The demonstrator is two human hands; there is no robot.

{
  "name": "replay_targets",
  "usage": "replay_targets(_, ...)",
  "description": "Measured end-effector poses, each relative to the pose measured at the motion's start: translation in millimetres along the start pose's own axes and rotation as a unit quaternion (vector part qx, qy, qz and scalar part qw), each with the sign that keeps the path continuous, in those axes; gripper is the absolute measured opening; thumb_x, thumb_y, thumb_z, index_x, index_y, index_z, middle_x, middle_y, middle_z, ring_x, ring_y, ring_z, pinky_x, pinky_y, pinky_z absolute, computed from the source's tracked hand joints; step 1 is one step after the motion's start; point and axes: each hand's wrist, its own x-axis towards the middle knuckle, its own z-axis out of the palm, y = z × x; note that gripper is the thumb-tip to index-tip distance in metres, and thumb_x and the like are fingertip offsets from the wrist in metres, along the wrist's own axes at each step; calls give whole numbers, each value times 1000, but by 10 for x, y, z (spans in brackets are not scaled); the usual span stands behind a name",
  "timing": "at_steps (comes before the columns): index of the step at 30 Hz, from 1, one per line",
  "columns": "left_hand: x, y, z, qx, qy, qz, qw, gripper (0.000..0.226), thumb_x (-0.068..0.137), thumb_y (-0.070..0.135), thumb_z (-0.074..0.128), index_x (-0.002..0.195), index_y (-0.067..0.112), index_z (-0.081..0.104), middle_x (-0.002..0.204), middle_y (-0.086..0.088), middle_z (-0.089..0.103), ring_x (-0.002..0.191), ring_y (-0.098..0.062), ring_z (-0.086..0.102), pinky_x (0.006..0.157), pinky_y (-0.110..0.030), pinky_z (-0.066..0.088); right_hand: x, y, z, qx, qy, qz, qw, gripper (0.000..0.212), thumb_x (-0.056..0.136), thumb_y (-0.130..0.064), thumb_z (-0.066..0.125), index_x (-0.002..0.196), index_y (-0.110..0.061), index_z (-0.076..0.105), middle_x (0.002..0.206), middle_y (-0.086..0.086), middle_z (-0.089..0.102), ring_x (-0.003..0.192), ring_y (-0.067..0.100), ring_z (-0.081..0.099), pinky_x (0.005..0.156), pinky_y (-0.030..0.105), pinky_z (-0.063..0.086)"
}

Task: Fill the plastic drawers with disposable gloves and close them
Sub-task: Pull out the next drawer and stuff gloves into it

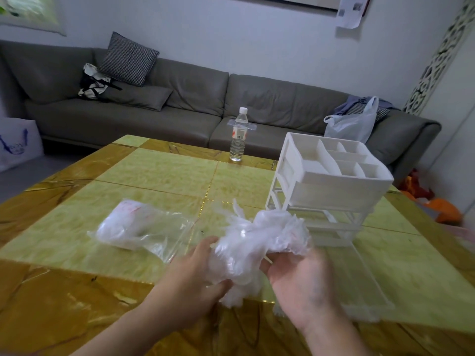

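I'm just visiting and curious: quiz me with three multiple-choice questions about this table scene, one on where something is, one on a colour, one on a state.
1. Where does the water bottle stand?
A. at the table's far edge
B. on the sofa
C. inside the drawer unit

2. What colour is the plastic drawer unit?
A. blue
B. white
C. black

3. What state is the bunch of disposable gloves in?
A. shut inside a drawer
B. lying untouched on the floor
C. held by both hands

Answers:
1 A, it stands upright on the far edge of the table, in front of the sofa.
2 B, frame and top tray are white.
3 C, the left hand and right hand grip it above the table.
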Motion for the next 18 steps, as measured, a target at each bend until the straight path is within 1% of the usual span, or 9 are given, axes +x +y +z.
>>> replay_targets(2,39,17,5,-36,18,-23,999,72,79,58,71,142,40,41,123,22,52,106,-4,57,88,-26,49,12,-1,-2,13,2,10,1000,38,93,-15,49,118,1,73,119,35,68,103,42,66,90,53,50)
replay_targets(4,61,39,-29,-6,38,-26,999,60,79,53,73,131,34,51,115,20,47,100,-9,57,85,-32,51,50,-23,-31,24,12,17,999,38,98,-15,45,120,2,71,118,35,67,98,41,68,80,47,54)
replay_targets(6,76,56,-83,18,62,-46,997,48,81,42,77,121,32,53,110,16,44,95,-16,57,80,-37,53,96,-81,-68,38,21,3,999,37,99,-14,45,122,3,69,117,33,67,98,40,65,74,43,55)
replay_targets(7,86,51,-97,34,77,-52,995,43,81,38,78,115,31,53,107,14,44,92,-18,58,75,-39,53,115,-123,-82,50,20,-9,999,37,94,-16,52,120,2,71,116,30,68,98,38,65,74,42,57)
replay_targets(9,102,62,-123,68,94,-63,991,35,84,33,77,105,28,49,102,11,43,84,-21,57,66,-41,54,131,-204,-95,73,12,-41,996,32,76,-20,69,104,-8,79,111,19,74,95,32,71,76,37,63)
replay_targets(10,110,65,-124,77,98,-68,990,35,85,32,76,102,28,46,100,10,43,82,-21,56,63,-42,54,130,-239,-105,85,6,-52,995,30,71,-20,72,99,-13,80,109,15,75,93,29,73,79,35,63)
replay_targets(12,135,56,-114,82,105,-80,988,35,89,33,75,100,27,42,100,8,43,80,-22,55,59,-43,55,132,-297,-139,98,2,-62,993,24,83,-17,61,99,-16,78,109,12,75,95,26,73,81,36,63)
replay_targets(15,158,74,-103,82,105,-95,987,38,91,38,73,106,24,42,106,4,45,86,-24,59,64,-40,54,136,-336,-243,128,22,-50,990,31,88,-10,44,91,-18,74,99,6,73,83,21,73,66,30,62)
replay_targets(18,137,173,-118,99,71,-117,986,47,93,46,69,121,23,39,118,3,45,91,-32,66,65,-40,52,123,-368,-306,145,47,-49,987,35,94,-8,37,97,-20,69,102,4,67,87,20,70,69,28,61)
